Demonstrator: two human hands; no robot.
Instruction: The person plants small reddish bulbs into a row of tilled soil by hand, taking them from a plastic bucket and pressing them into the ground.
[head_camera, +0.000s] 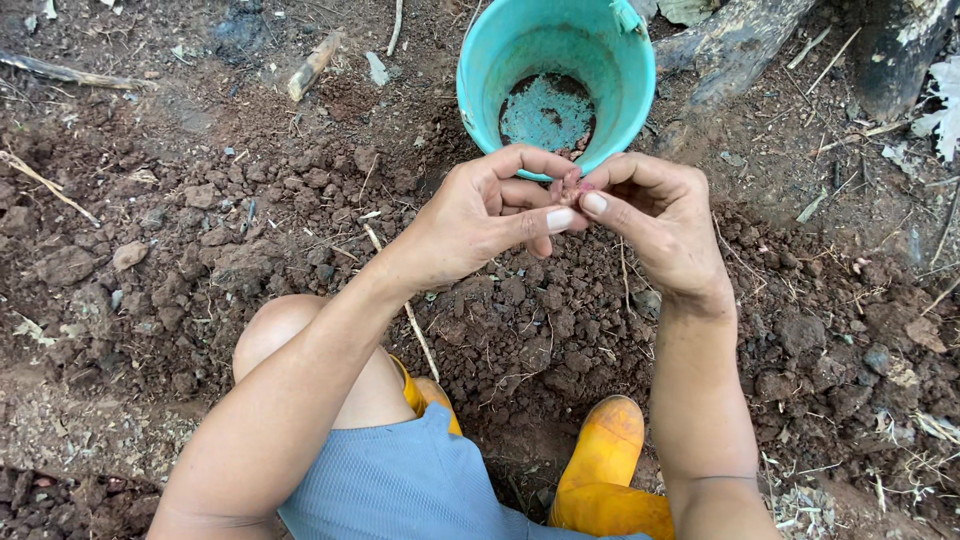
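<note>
Loose, clumpy brown soil (250, 250) outdoors, with both hands meeting over it below a turquoise bucket (556, 80).

Crumbly clods, dry twigs and root threads cover the ground, and a dark charred log (740, 50) lies at two o'clock from the bucket. At twelve o'clock the bucket stands open, round and plastic, with a thin layer of dirt on its bottom. Just under its rim, the person's left hand (480, 215) and right hand (660, 225) touch at the fingertips, pinching together on something small and reddish (578, 186); it is too tiny to tell what it is. At six o'clock sit a bare knee (290, 330), blue ribbed shorts (400, 480) and yellow rubber boots (605, 470), smooth and glossy against the rough earth.
</note>
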